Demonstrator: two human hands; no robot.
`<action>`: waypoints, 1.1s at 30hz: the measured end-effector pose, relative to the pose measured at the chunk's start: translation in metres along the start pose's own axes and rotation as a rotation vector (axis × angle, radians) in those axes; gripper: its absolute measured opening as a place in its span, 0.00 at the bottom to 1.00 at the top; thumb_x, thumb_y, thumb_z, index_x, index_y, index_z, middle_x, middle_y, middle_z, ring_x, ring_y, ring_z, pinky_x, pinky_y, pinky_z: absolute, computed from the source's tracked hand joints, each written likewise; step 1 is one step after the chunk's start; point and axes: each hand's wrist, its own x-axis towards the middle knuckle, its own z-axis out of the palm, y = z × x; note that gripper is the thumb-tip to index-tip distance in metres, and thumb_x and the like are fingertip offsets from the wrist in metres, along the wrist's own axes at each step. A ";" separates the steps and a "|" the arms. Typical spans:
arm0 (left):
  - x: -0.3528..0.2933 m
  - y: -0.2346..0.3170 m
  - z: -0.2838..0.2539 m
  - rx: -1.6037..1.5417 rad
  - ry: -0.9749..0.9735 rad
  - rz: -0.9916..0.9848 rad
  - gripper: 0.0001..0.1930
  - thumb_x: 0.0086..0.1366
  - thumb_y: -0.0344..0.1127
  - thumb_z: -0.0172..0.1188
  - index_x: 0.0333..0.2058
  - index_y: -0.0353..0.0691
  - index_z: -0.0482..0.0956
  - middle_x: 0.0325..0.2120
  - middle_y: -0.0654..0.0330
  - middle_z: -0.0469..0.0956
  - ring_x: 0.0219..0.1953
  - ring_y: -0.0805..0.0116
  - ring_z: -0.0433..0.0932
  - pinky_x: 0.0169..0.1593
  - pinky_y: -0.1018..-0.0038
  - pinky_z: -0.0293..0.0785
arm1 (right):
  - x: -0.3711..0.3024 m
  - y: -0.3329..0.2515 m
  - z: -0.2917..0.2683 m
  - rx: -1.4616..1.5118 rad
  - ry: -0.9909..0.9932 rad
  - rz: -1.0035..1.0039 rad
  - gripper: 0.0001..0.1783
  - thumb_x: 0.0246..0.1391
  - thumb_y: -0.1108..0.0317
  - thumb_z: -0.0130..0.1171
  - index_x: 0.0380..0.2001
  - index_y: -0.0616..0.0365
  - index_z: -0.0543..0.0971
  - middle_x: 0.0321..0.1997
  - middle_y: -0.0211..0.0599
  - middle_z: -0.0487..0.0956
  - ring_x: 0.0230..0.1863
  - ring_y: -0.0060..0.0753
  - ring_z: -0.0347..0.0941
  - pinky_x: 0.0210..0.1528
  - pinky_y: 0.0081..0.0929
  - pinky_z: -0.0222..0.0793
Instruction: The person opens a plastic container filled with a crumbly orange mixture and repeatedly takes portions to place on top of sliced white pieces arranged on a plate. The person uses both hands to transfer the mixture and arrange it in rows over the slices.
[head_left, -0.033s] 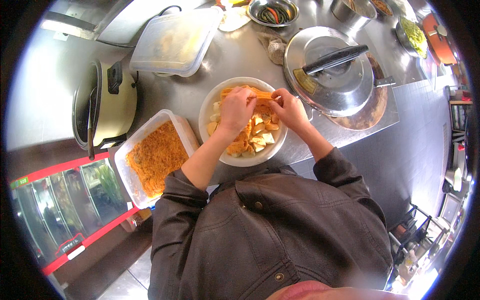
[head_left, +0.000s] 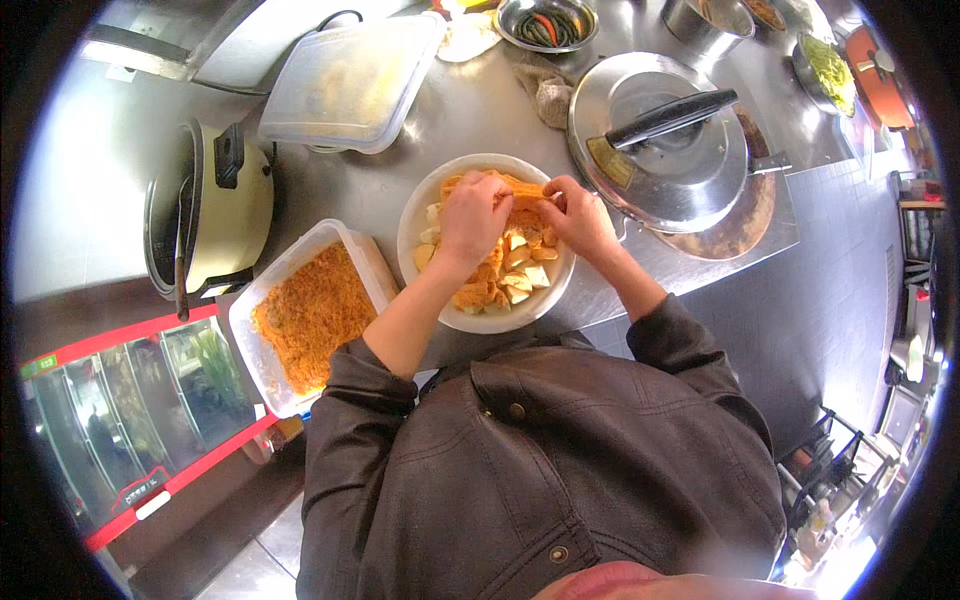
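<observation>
A round white bowl [head_left: 440,190] on the steel counter [head_left: 420,120] holds pale cut chunks [head_left: 520,275] mixed with orange shredded food. Both my hands are over its far side. My left hand [head_left: 472,215] and my right hand [head_left: 582,215] pinch the two ends of an orange strip of food [head_left: 505,184] just above the bowl's contents. My brown jacket sleeves are pushed up to the elbows.
Left of the bowl stands a white rectangular tub of orange shredded food [head_left: 305,315], with a rice cooker [head_left: 215,205] behind it. A lidded plastic box [head_left: 350,75], a metal bowl of chillies [head_left: 548,25], a cloth [head_left: 550,95] and a big metal lid [head_left: 670,160] sit farther back. A red-framed glass case [head_left: 130,400] is at lower left.
</observation>
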 end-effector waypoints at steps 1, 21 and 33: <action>0.001 -0.001 0.001 0.013 0.002 -0.005 0.10 0.52 0.32 0.63 0.34 0.37 0.78 0.32 0.50 0.77 0.38 0.52 0.76 0.43 0.64 0.71 | 0.002 0.002 0.002 -0.011 -0.003 0.005 0.14 0.51 0.60 0.58 0.36 0.58 0.73 0.29 0.49 0.79 0.32 0.52 0.77 0.35 0.41 0.71; 0.015 0.000 -0.004 0.123 -0.167 0.126 0.19 0.52 0.33 0.63 0.44 0.40 0.74 0.40 0.54 0.77 0.46 0.52 0.70 0.53 0.62 0.65 | -0.002 0.002 0.003 -0.140 -0.007 0.036 0.18 0.52 0.52 0.57 0.38 0.53 0.70 0.26 0.46 0.79 0.29 0.51 0.77 0.30 0.43 0.71; 0.020 -0.004 0.001 0.116 -0.195 0.148 0.24 0.50 0.32 0.63 0.49 0.40 0.72 0.44 0.53 0.76 0.50 0.51 0.68 0.57 0.63 0.62 | 0.000 0.002 0.000 -0.175 -0.039 0.063 0.19 0.52 0.51 0.57 0.37 0.53 0.72 0.26 0.44 0.79 0.30 0.49 0.77 0.31 0.41 0.71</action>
